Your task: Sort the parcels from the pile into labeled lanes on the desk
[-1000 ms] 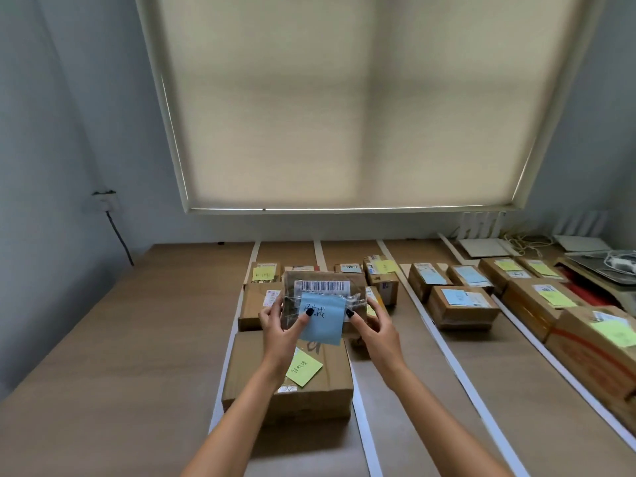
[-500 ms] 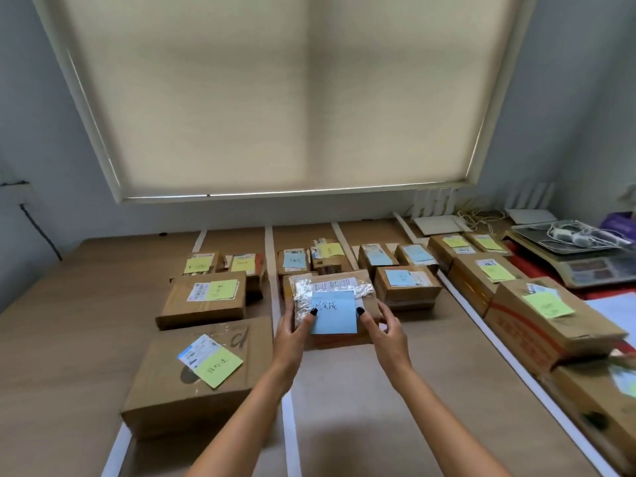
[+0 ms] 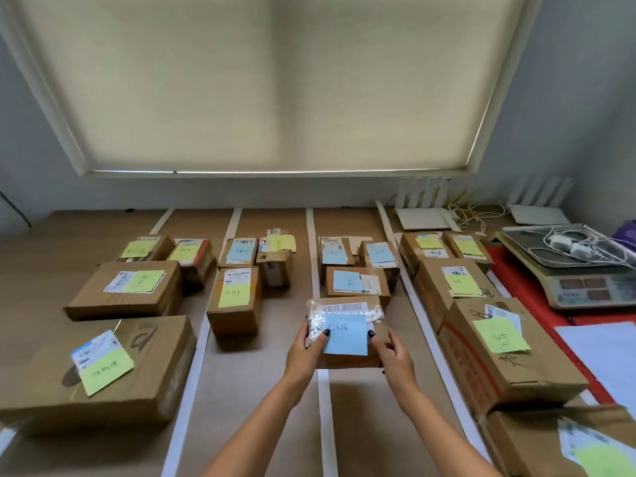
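Observation:
I hold a small brown parcel (image 3: pixel 347 359) with a barcode label, clear tape and a blue sticky note. My left hand (image 3: pixel 304 352) grips its left edge and my right hand (image 3: pixel 392 356) its right edge. It hovers over the white tape strip (image 3: pixel 323 401) between two lanes, just in front of a blue-noted box (image 3: pixel 358 282). The wooden desk (image 3: pixel 247 390) is split into lanes by white strips. Boxes with yellow-green notes fill the left lane (image 3: pixel 127 290) and the right lane (image 3: pixel 457 280). The lane between holds mixed notes (image 3: pixel 234 297).
A large box (image 3: pixel 99 370) lies at the near left and another (image 3: pixel 499 352) at the near right. A weighing scale (image 3: pixel 581 270) with cables on it stands at the right on a red mat. White routers (image 3: pixel 423 218) sit at the back, white paper (image 3: pixel 605 356) at the right edge.
My view has swung right across the lanes. Both hands have carried the blue-noted parcel rightward, from above the left lane's boxes to the strip by the blue-noted lane.

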Action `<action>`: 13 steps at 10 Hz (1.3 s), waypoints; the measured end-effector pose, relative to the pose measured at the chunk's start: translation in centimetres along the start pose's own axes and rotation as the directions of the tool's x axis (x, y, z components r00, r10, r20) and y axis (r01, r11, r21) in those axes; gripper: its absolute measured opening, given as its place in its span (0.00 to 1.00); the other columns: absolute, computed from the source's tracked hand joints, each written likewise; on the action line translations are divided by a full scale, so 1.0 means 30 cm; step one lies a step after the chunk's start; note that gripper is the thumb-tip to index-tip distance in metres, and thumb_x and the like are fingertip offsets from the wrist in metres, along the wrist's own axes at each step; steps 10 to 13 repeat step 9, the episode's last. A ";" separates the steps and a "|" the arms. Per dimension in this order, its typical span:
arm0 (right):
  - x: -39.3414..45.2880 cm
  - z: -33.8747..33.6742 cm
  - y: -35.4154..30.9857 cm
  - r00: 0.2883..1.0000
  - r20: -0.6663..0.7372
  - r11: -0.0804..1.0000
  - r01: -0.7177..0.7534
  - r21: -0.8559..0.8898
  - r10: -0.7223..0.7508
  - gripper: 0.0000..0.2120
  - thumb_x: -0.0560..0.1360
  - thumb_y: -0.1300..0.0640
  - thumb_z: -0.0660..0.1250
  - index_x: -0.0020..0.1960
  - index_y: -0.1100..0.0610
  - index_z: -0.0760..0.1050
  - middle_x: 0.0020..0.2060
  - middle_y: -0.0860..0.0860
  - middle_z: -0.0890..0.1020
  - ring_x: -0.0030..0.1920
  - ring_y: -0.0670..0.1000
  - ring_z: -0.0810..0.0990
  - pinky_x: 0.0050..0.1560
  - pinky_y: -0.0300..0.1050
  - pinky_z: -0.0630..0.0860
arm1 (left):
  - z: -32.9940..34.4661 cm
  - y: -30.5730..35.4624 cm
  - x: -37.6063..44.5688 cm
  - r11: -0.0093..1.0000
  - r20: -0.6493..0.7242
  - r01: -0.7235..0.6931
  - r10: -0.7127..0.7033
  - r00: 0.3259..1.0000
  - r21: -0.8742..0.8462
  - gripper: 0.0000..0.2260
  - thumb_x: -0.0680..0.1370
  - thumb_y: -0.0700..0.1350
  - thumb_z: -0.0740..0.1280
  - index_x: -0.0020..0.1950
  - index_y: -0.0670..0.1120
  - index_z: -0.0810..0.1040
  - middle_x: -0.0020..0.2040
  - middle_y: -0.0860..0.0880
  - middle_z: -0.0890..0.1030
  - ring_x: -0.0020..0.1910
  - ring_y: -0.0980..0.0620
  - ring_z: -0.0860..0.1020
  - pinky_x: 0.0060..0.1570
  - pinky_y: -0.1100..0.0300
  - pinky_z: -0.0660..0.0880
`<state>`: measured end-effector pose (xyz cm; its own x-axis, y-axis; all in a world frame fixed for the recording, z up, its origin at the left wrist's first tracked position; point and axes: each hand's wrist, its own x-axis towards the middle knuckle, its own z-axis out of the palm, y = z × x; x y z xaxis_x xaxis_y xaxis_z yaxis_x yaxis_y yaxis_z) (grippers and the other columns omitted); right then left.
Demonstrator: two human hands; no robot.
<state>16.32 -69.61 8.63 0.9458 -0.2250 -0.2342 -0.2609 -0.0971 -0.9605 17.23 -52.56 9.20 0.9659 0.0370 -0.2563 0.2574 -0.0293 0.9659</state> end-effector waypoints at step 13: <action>0.444 -0.083 0.177 0.983 0.044 0.970 -0.168 -0.178 0.179 0.31 0.75 0.51 0.67 0.74 0.52 0.59 0.70 0.56 0.68 0.68 0.56 0.68 0.60 0.47 0.70 | 0.209 -0.163 0.391 0.960 -0.196 0.185 -0.143 0.970 0.212 0.24 0.80 0.48 0.61 0.74 0.51 0.58 0.70 0.45 0.70 0.66 0.47 0.71 0.58 0.52 0.74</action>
